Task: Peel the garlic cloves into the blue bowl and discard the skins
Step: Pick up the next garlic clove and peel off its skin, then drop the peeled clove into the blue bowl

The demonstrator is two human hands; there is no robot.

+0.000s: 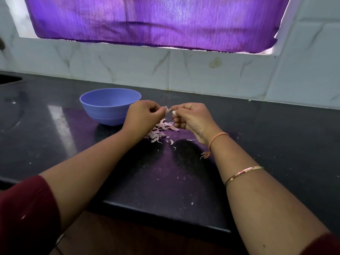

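Maroon sleeves [27, 208] — gold bangle [242, 173], orange thread [218, 138]

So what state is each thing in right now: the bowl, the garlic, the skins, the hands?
blue bowl: upright on the counter, bottom hidden from this angle.
garlic clove: pinched in the right hand, partly bare.
skin strip: pinched by the left hand, beside the clove.
skin pile: loose on the counter, below the hands.
curtain: drawn closed.

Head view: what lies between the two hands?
A skin flake pinched by the left hand and a white garlic clove pinched by the right hand, nearly touching, as the head view shows.
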